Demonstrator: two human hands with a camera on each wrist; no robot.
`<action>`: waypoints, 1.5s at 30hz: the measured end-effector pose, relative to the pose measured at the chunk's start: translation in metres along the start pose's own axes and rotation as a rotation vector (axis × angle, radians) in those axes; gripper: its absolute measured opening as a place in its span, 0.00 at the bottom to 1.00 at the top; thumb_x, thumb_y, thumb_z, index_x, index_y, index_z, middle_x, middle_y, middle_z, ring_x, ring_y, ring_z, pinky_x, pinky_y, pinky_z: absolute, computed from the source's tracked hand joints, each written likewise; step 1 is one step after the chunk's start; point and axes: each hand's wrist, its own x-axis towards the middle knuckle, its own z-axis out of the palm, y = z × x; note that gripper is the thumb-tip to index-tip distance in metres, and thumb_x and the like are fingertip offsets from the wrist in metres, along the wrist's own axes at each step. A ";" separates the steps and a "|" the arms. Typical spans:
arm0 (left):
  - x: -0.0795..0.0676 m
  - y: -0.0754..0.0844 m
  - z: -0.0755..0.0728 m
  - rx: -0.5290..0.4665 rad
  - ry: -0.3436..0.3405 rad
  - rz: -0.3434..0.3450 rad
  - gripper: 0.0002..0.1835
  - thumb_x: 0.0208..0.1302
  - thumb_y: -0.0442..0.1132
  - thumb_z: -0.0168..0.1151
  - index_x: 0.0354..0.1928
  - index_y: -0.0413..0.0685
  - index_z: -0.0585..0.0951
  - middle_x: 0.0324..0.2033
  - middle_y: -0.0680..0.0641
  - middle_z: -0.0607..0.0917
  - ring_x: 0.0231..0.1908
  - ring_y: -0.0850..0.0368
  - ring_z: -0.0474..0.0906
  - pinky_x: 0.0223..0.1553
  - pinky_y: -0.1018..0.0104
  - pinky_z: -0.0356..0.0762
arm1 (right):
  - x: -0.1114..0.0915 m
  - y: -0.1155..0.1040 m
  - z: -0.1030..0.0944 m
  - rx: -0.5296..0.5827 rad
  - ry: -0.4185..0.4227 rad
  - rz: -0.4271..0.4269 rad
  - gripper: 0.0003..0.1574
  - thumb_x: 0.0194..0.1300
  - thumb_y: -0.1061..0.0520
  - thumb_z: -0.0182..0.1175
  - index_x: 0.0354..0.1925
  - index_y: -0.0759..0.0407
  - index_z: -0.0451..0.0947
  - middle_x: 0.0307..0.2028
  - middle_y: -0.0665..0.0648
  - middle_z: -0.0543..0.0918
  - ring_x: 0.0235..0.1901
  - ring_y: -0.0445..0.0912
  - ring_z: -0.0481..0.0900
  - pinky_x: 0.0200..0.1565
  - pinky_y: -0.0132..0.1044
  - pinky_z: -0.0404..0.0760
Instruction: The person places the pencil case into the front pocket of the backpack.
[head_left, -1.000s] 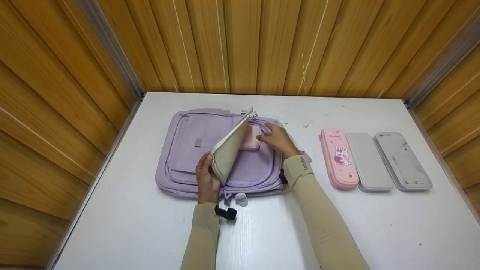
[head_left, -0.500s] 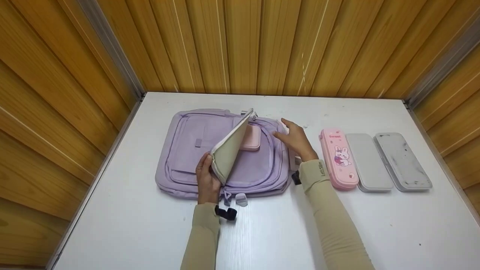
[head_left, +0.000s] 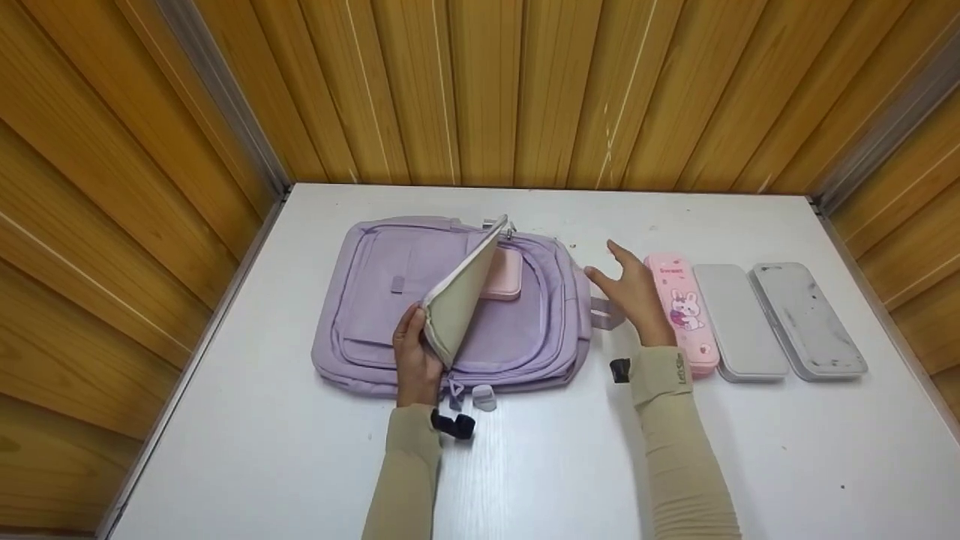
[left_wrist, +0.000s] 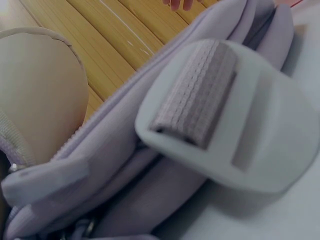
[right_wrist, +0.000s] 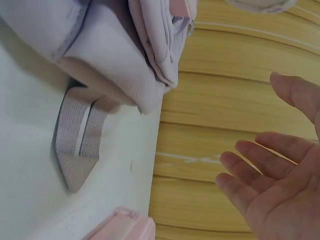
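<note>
A lilac backpack (head_left: 450, 304) is laid flat on the white table (head_left: 540, 465), left of the middle, with its front flap (head_left: 459, 296) lifted so that the pale lining is turned to the right. The lower edge of that flap is pinched by the left hand (head_left: 415, 361), thumb on the near side and fingers curled behind it. Inside the opened pocket a pink case (head_left: 501, 274) is seen lying flat, half covered by the flap. The right hand (head_left: 636, 294) is held above the table between the backpack and a pink pencil case with a rabbit print (head_left: 684, 311); its fingers are spread and relaxed, nothing is gripped, and in the right wrist view the open palm (right_wrist: 280, 200) is shown against the wood panelling. It appears to be just clear of the pencil case, though contact cannot be ruled out from the head view. A webbing strap loop (right_wrist: 80, 135) is seen on the table at the backpack's right edge. Beside the pink pencil case two grey cases (head_left: 776, 321) are laid side by side. In the left wrist view a plastic strap buckle (left_wrist: 235, 120) is seen close up.
</note>
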 end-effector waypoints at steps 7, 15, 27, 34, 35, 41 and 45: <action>-0.002 0.001 0.001 0.000 0.010 -0.006 0.07 0.47 0.36 0.75 0.30 0.48 0.87 0.30 0.51 0.86 0.33 0.60 0.83 0.39 0.70 0.81 | -0.017 0.014 -0.017 -0.005 0.050 0.062 0.46 0.67 0.49 0.60 0.72 0.64 0.51 0.72 0.67 0.55 0.72 0.62 0.52 0.72 0.53 0.53; -0.002 0.002 0.001 0.005 0.004 -0.005 0.07 0.47 0.36 0.75 0.30 0.49 0.87 0.31 0.50 0.86 0.35 0.60 0.83 0.40 0.70 0.81 | -0.041 0.033 -0.030 0.025 0.093 0.100 0.50 0.65 0.49 0.61 0.73 0.65 0.47 0.73 0.68 0.52 0.73 0.63 0.48 0.73 0.55 0.49; -0.001 0.001 0.002 0.013 0.015 0.001 0.08 0.44 0.37 0.76 0.30 0.49 0.87 0.30 0.51 0.86 0.34 0.61 0.82 0.40 0.70 0.80 | -0.076 0.055 -0.037 -0.014 0.132 0.220 0.55 0.65 0.48 0.62 0.75 0.62 0.41 0.75 0.67 0.46 0.73 0.63 0.44 0.73 0.55 0.46; -0.001 -0.001 0.001 0.010 0.018 -0.001 0.09 0.43 0.37 0.77 0.30 0.48 0.87 0.30 0.51 0.86 0.34 0.61 0.82 0.40 0.71 0.80 | -0.087 0.070 -0.037 -0.050 0.130 0.269 0.57 0.63 0.51 0.64 0.75 0.64 0.39 0.74 0.69 0.44 0.73 0.65 0.43 0.73 0.56 0.45; -0.001 -0.001 0.001 0.014 0.020 0.001 0.09 0.44 0.37 0.77 0.30 0.49 0.86 0.30 0.51 0.86 0.34 0.61 0.82 0.40 0.71 0.80 | -0.089 0.072 -0.036 -0.047 0.127 0.276 0.57 0.63 0.51 0.64 0.75 0.64 0.38 0.74 0.69 0.44 0.73 0.65 0.42 0.73 0.56 0.45; -0.001 0.000 0.001 0.013 0.014 -0.007 0.07 0.49 0.36 0.75 0.31 0.48 0.86 0.31 0.51 0.85 0.35 0.61 0.82 0.40 0.71 0.80 | -0.098 0.083 -0.034 -0.022 0.105 0.301 0.58 0.64 0.50 0.64 0.74 0.66 0.37 0.75 0.69 0.41 0.73 0.66 0.41 0.73 0.57 0.44; 0.000 0.000 0.000 0.005 0.003 -0.003 0.07 0.47 0.36 0.75 0.31 0.48 0.86 0.31 0.50 0.85 0.35 0.60 0.83 0.40 0.71 0.81 | -0.102 0.087 -0.032 0.008 0.093 0.338 0.60 0.64 0.49 0.63 0.75 0.63 0.35 0.75 0.67 0.37 0.74 0.65 0.38 0.72 0.59 0.43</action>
